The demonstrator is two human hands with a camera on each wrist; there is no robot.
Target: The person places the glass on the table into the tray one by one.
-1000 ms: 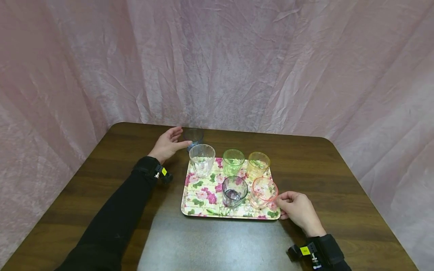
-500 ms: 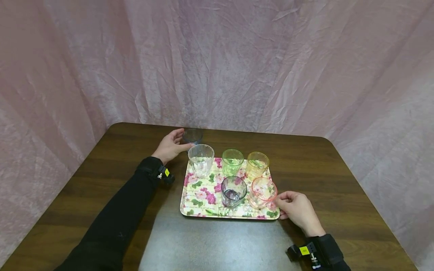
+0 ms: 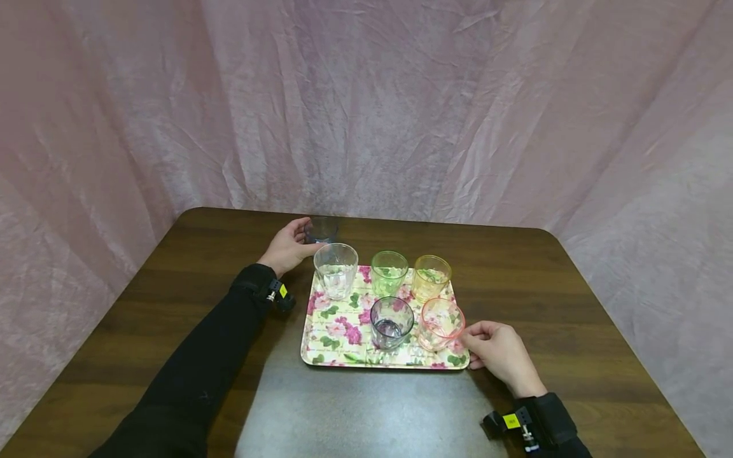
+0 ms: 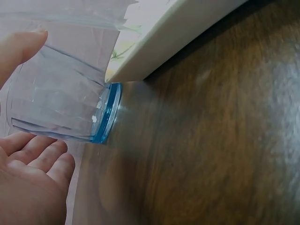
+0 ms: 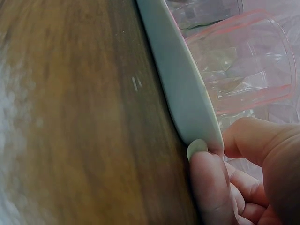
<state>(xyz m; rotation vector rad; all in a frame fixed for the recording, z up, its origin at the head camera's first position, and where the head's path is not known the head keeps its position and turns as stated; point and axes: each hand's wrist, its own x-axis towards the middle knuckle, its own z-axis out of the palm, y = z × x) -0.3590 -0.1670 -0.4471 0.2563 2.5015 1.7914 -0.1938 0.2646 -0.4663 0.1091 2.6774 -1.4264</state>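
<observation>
My left hand is at the clear blue glass, which is upright behind the floral tray. In the left wrist view the thumb is along one side of this glass and the fingers along the other; its thick blue base is by the tray's side. My right hand pinches the tray's near right corner, with the thumb above and a finger against the rim in the right wrist view. On the tray are a clear glass, a green one, a yellow one, a grey-purple one and a pink one.
The brown wooden table has a grey mat-like area in front of the tray. Behind the far table edge hangs a pink curtain. The clear glass stands close to my left thumb.
My left hand has moved slightly right and closed in around the blue glass. The right hand keeps its pinch on the tray. The whole view has shifted a little.
</observation>
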